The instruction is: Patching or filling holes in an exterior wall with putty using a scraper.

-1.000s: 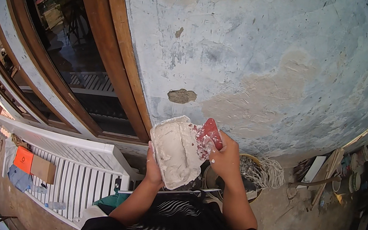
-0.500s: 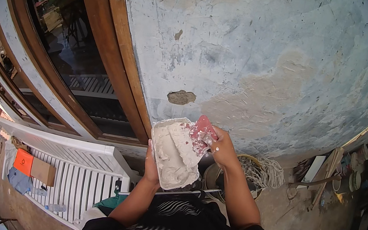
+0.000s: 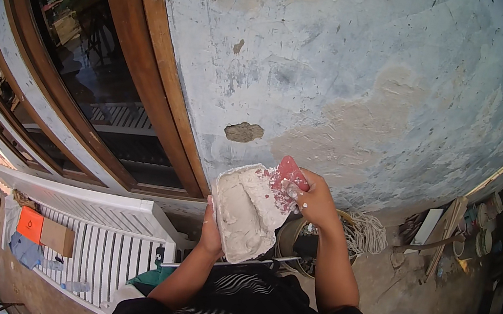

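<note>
A white rectangular tub [image 3: 216, 234] of pale, wet filler [image 3: 242, 212] is in front of me, gripped along its left side by my left hand [image 3: 211, 230]. My right hand [image 3: 318, 201] is closed around a red putty scraper [image 3: 289, 171] smeared with filler. The scraper is at the tub's far right corner, over its rim. Just beyond the tub is the pale blue, flaking wall [image 3: 323, 49]. A rough brown hole [image 3: 244, 132] shows in it, and to the right of that spreads a large beige patch [image 3: 349, 130].
To the left runs a brown wooden window frame [image 3: 148, 60] with dark glass. Below it stands a white slatted bench [image 3: 116, 247] bearing an orange box [image 3: 30, 225] and a bottle [image 3: 75, 286]. A bucket [image 3: 297, 244] and a bundle of pale cord [image 3: 366, 235] are behind my right forearm.
Both hands, with the tub and scraper, have shifted slightly to the right. The scraper has moved a little up and outward at the tub's corner.
</note>
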